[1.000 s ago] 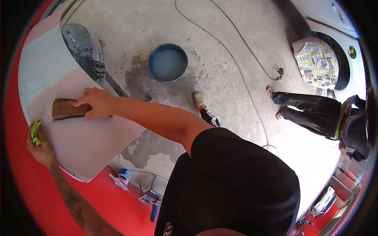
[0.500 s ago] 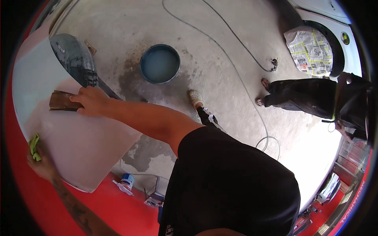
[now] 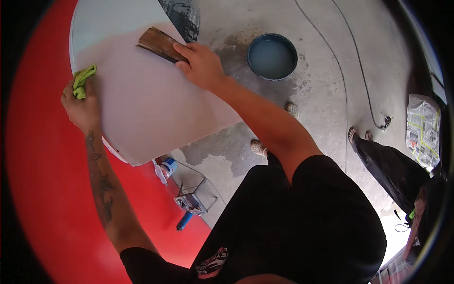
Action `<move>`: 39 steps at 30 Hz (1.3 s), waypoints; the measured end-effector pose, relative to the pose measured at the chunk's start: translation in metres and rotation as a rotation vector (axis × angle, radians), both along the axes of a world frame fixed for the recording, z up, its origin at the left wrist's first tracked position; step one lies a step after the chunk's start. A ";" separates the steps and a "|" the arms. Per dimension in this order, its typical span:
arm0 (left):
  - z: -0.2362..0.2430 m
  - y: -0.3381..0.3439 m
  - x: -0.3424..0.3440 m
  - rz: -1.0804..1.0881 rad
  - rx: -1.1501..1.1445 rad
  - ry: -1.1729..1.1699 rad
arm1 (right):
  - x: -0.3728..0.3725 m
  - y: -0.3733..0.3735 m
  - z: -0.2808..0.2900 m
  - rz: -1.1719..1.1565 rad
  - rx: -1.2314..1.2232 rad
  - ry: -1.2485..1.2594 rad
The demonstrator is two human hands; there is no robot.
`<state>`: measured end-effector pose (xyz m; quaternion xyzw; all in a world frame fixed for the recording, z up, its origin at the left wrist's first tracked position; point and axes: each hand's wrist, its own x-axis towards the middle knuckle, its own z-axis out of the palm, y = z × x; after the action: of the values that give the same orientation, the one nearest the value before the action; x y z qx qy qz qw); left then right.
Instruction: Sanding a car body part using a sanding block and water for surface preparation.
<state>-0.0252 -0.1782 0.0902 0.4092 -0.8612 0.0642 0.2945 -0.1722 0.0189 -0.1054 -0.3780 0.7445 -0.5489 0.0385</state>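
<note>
In front of me is a car body panel [image 3: 151, 104], pale white at its far end and dull pinkish over the rest. My right hand [image 3: 203, 66] grips the near end of a long brown sanding block [image 3: 158, 42], which lies slanted on the pinkish area. A bunched lime-green cloth [image 3: 84, 81] is pinched in my left hand [image 3: 82, 108] at the panel's left edge. The palm side of both hands is hidden.
A round dark basin [image 3: 272, 57] of cloudy water stands on the wet-patched concrete floor. Hoses [image 3: 326, 40] run across it. Near the red wall are a blue-and-white can [image 3: 168, 166] and a small metal stand [image 3: 191, 201]. Another person [image 3: 392, 168] stands at right, by newspaper-patterned covering [image 3: 422, 125].
My view has swung, shifting the panel and basin rightward in the picture. The sanding block has turned to a steeper slant, nearer the panel's right edge. Both hands keep their hold.
</note>
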 end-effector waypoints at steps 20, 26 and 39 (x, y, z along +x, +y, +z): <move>0.011 0.009 0.014 0.081 0.048 0.023 | 0.082 0.116 -0.032 0.051 0.126 0.029; 0.009 0.003 0.003 0.009 0.021 0.014 | -0.005 0.027 -0.011 -0.041 0.280 0.070; 0.012 0.007 0.010 0.075 0.032 -0.003 | 0.022 0.049 -0.005 0.029 0.231 -0.011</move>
<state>-0.0152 -0.1713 0.1020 0.4457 -0.8468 0.0620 0.2838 -0.1499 0.0684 -0.1107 -0.3787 0.7969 -0.4612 0.0940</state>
